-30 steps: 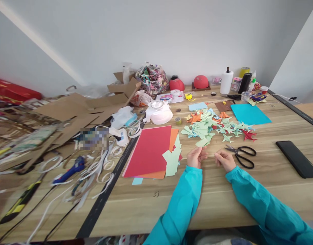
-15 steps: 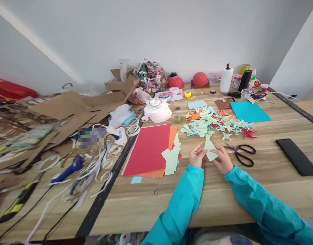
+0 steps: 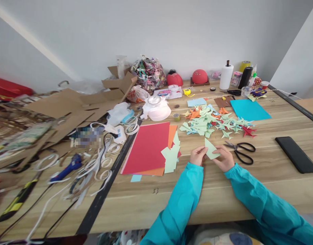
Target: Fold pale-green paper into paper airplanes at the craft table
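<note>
My left hand [image 3: 197,155] and my right hand [image 3: 224,159] meet over the wooden table [image 3: 222,190] and both pinch a pale green piece of paper [image 3: 210,150] folded to a point. Both arms wear teal sleeves. Black scissors [image 3: 241,151] lie just right of my right hand. A heap of folded paper shapes [image 3: 212,123] in green, orange and red sits beyond my hands. Left of my left hand lie pale green paper scraps [image 3: 171,157] on a red sheet [image 3: 148,147] stacked over an orange one.
A black phone [image 3: 296,154] lies at the right. A teal sheet [image 3: 249,110] is behind the heap. Tape rolls [image 3: 105,163], a blue glue gun [image 3: 68,167], cardboard [image 3: 69,105] and cables clutter the left. Bottles, a paper roll [image 3: 226,77] and red domes line the wall.
One second ago my hands were apart near the heap's edge. They have since taken up the green paper piece and drawn together around it. The view has shifted slightly.
</note>
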The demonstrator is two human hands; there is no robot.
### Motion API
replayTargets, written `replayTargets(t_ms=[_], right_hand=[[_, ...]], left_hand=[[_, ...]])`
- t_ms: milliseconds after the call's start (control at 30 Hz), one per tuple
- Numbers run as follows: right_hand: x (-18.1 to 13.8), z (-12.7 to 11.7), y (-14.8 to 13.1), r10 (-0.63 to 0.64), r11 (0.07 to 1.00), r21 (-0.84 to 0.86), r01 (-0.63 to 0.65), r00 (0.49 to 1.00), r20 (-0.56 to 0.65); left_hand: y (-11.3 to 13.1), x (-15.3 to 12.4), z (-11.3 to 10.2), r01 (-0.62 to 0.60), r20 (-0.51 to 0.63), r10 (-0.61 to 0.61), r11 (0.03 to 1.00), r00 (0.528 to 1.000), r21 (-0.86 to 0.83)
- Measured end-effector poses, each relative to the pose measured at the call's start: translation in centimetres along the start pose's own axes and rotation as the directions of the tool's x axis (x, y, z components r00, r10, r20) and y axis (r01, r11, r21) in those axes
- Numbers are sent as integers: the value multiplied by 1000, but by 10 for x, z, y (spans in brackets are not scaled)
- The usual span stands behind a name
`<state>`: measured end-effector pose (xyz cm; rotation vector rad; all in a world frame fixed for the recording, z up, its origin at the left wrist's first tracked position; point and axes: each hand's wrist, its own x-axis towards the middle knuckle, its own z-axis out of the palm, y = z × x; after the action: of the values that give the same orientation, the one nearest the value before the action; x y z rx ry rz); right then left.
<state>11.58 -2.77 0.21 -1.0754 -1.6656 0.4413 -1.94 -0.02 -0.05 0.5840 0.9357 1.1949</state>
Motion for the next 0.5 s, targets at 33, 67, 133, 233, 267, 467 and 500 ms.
replayTargets(t_ms=[33,67,133,233,267,467,500], right_hand=[[1,-1,-1,1,1000,0,-1,1000,-6],[1,-2,-2,-1,1000,-1,1,1000,-8],[1,-2,-2,-6,1000,-8,6,1000,-8],[-1,-1,3,-5,1000,-16,5,1000,-8],[-2,-1,4,3,1000,-19,-3,1000,-10],[-1,2,8,175,985,11,-175,983,-45],[0,2,8,213,977,40,-211,976,-44]], left_hand=[[0,0,0,-5,-12,5,1000,1000,6],[-1,1,0,-12,-23,12,1000,1000,14],[-2,2,-1,-28,-40,29,999,999,32],[-5,4,-3,-37,-64,42,997,997,73],[-5,4,-3,-39,-66,45,995,997,88],[-7,3,-2,-48,5,48,997,999,59],[-7,3,-1,-42,13,41,997,999,58]])
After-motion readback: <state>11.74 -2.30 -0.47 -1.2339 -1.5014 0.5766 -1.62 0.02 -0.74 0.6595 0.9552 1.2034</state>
